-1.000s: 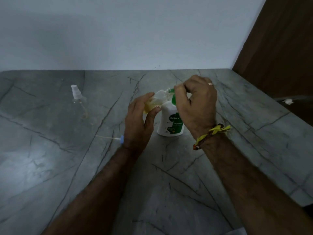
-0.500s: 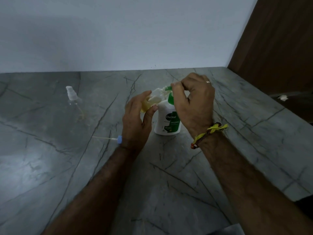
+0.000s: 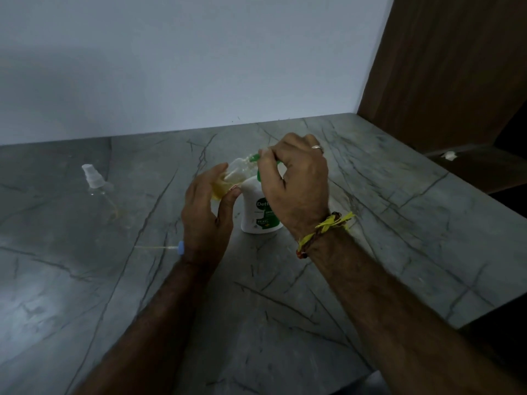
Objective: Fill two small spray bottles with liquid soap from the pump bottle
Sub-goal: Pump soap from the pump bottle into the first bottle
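A white pump bottle [image 3: 258, 212] with a green label and green pump head stands on the grey stone counter [image 3: 370, 223]. My right hand [image 3: 296, 183] curls over the pump head, fingers on top of it. My left hand [image 3: 206, 212] grips a small clear spray bottle [image 3: 231, 178], tilted with its open mouth under the green nozzle; yellow liquid shows in its lower part. A second small spray bottle [image 3: 98, 188] with a white sprayer top stands at the far left. A loose sprayer with a blue cap and thin tube [image 3: 168, 247] lies by my left wrist.
A white wall runs along the counter's back edge. A brown wooden panel [image 3: 445, 67] rises at the right, with a small white thing [image 3: 449, 155] on a dark ledge beside it. The counter's right edge drops off near my right forearm.
The view has shifted a little, so everything sits slightly left and lower. My right hand has lifted slightly with the pump head. My left hand keeps the small bottle at the nozzle.
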